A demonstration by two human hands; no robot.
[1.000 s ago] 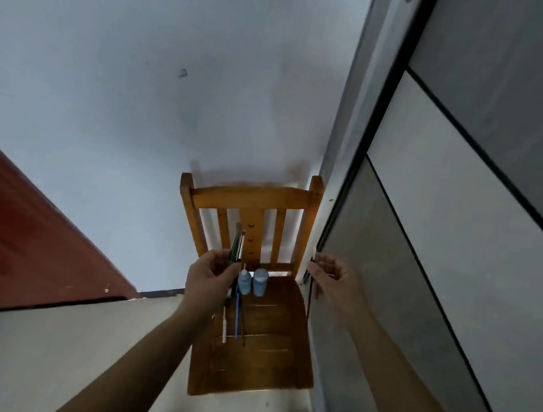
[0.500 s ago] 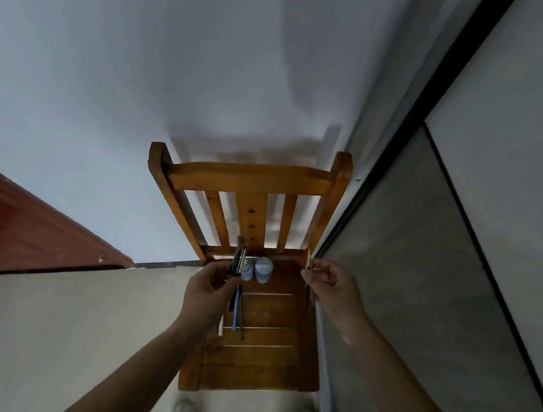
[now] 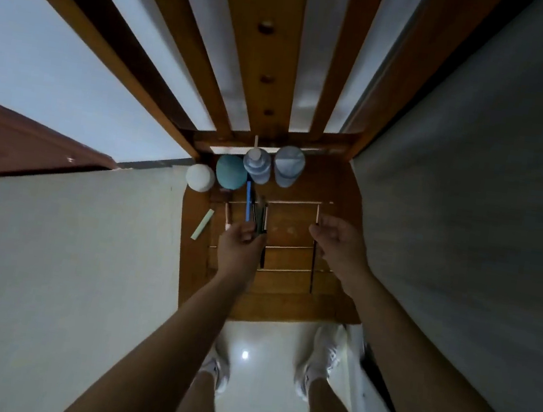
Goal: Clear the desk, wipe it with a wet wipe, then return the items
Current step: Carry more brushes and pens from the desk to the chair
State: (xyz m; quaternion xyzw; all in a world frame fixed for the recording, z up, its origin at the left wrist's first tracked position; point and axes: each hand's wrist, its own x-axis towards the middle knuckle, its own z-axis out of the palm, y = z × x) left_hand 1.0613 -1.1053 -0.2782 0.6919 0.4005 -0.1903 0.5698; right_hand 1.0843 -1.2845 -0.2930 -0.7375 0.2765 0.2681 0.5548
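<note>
Pens (image 3: 262, 216) clenched in left hand (image 3: 241, 244) grip over chair (image 3: 280, 297); right hand (image 3: 340, 246) curled, grip unclear.

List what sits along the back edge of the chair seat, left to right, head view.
white round container → teal round container → blue bottle with white nozzle → pale blue capped bottle

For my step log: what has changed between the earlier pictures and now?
The person leaned in over the chair seat; both hands came down toward it. The left hand lowered its dark pens beside the blue pen lying there. Unchanged: the left hand grips the pens, the right hand pinches a thin stick, two blue bottles stand at the back.
</note>
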